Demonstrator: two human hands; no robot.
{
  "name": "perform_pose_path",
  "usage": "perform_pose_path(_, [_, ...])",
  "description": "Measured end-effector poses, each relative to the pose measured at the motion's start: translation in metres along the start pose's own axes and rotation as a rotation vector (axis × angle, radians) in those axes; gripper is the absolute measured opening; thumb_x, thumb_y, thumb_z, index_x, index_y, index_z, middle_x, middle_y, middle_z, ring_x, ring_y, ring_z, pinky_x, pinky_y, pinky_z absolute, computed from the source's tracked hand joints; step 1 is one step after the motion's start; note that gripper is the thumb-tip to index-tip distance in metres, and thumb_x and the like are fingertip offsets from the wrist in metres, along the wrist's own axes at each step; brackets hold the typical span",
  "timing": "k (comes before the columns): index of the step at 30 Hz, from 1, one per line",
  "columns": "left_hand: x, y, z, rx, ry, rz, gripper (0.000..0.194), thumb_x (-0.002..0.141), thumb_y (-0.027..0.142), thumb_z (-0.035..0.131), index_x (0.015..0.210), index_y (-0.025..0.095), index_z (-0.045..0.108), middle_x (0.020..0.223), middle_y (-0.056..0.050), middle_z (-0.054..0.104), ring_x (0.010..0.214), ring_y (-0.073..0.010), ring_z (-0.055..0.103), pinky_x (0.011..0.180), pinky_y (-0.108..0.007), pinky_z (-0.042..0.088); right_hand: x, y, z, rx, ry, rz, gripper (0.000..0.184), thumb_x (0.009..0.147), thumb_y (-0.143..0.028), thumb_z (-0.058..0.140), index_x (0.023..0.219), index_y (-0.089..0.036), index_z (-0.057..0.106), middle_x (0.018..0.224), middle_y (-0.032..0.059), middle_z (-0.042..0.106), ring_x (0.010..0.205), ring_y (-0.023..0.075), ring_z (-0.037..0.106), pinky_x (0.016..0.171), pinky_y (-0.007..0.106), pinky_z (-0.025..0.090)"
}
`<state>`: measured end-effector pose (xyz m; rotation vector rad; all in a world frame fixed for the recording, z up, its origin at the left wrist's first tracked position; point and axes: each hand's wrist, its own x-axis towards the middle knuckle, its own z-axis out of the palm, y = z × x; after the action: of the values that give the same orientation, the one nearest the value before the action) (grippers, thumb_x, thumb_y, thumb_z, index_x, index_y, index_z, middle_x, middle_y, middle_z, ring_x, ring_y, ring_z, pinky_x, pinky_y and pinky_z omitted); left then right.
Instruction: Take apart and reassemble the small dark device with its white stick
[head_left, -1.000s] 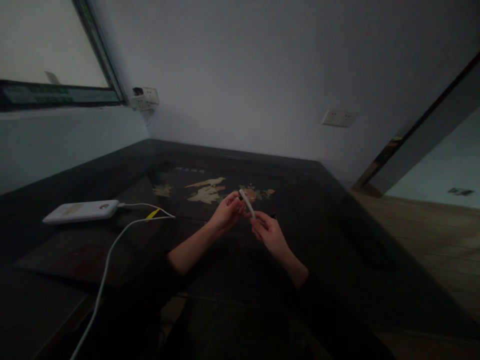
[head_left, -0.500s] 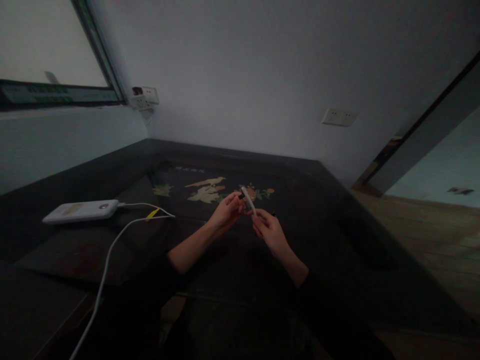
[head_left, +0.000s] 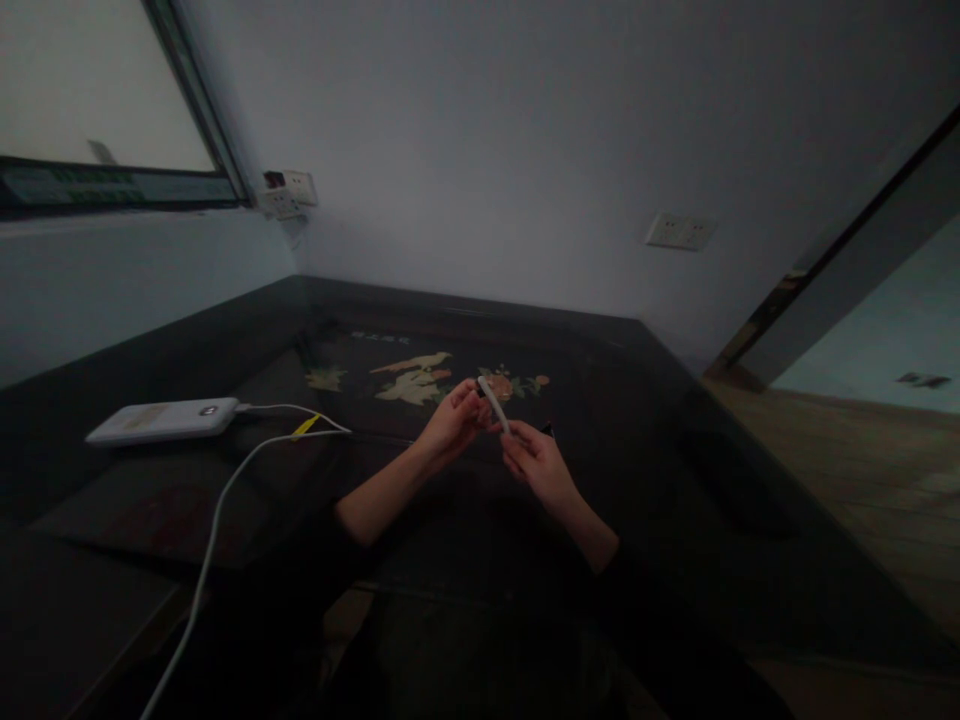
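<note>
Both my hands meet over the black table, close together near its painted flower. My right hand (head_left: 536, 462) is closed, its thumb and fingers pinching the lower end of a narrow, pale, slightly curved strip (head_left: 493, 404). To the left of the strip, my left hand (head_left: 456, 417) has its fingers closed around a small dark piece beside the strip's upper end. Whether that piece and the strip are joined is too dim to tell. A dark tip shows behind my right hand's knuckles. The exact kind of the held thing is unclear.
A white power bank (head_left: 165, 422) lies on the table (head_left: 600, 350) at left. Its white cable (head_left: 217, 515), with a yellow tag (head_left: 306, 427), loops toward me. A dark flat shape (head_left: 739, 485) lies at right. Wall sockets (head_left: 681, 232) are behind the table.
The strip has shifted slightly left and tilts a little more, and the dark piece by my left fingers shows less. Both hands keep their hold.
</note>
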<state>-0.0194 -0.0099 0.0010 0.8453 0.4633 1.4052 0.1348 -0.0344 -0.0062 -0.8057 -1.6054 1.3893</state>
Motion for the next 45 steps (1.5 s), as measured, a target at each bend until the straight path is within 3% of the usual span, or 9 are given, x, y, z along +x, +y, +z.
perform_pose_path(6, [-0.002,0.002,0.004,-0.028,-0.021,0.014,0.049,0.057,0.043,0.085,0.087,0.016,0.057,0.054,0.008,0.04,0.05,-0.0055,0.036,0.048,-0.02,0.029,-0.001,0.0,0.001,0.076,-0.076,0.035,0.04,0.082,-0.052,0.057,0.1,-0.016,0.06,0.05,-0.0085,0.038,0.039,0.0048,0.026,0.037,0.019,0.018])
perform_pose_path(19, [-0.001,0.002,0.0,0.043,-0.028,0.0,0.052,0.055,0.047,0.085,0.082,0.017,0.052,0.054,0.008,0.046,0.051,-0.0063,0.04,0.054,-0.02,0.034,0.006,0.008,-0.005,-0.095,0.134,-0.004,0.036,0.082,-0.051,0.058,0.092,-0.016,0.06,0.049,-0.0076,0.037,0.042,0.0064,0.032,0.04,0.02,0.02])
perform_pose_path(24, [0.0,0.001,0.0,0.021,-0.025,-0.006,0.057,0.05,0.049,0.086,0.083,0.017,0.051,0.053,0.009,0.044,0.05,-0.0062,0.039,0.054,-0.021,0.035,0.002,0.002,-0.001,-0.054,0.079,-0.015,0.04,0.08,-0.053,0.059,0.094,-0.016,0.061,0.053,-0.0062,0.04,0.043,0.0061,0.034,0.04,0.02,0.021])
perform_pose_path(31, [0.001,0.001,0.0,-0.021,-0.051,0.006,0.049,0.057,0.044,0.084,0.085,0.015,0.058,0.055,0.008,0.041,0.051,-0.0057,0.037,0.05,-0.02,0.031,-0.002,-0.002,0.002,-0.002,-0.016,-0.009,0.04,0.082,-0.051,0.058,0.099,-0.015,0.061,0.049,-0.0079,0.036,0.042,0.0064,0.031,0.04,0.02,0.02])
perform_pose_path(38, [0.001,0.001,-0.001,0.005,-0.05,0.008,0.05,0.056,0.046,0.084,0.083,0.015,0.055,0.056,0.007,0.042,0.053,-0.0063,0.038,0.053,-0.021,0.033,0.001,0.001,0.001,-0.041,0.085,-0.013,0.036,0.08,-0.05,0.06,0.092,-0.016,0.061,0.057,-0.0055,0.041,0.044,0.006,0.033,0.04,0.02,0.022])
perform_pose_path(45, [0.002,0.003,0.0,0.015,-0.04,0.033,0.049,0.056,0.042,0.086,0.085,0.014,0.058,0.055,0.008,0.043,0.05,-0.0049,0.037,0.052,-0.02,0.03,0.0,0.002,0.001,-0.036,0.04,-0.01,0.037,0.081,-0.049,0.06,0.095,-0.016,0.063,0.055,-0.0056,0.04,0.045,0.0065,0.034,0.041,0.019,0.023])
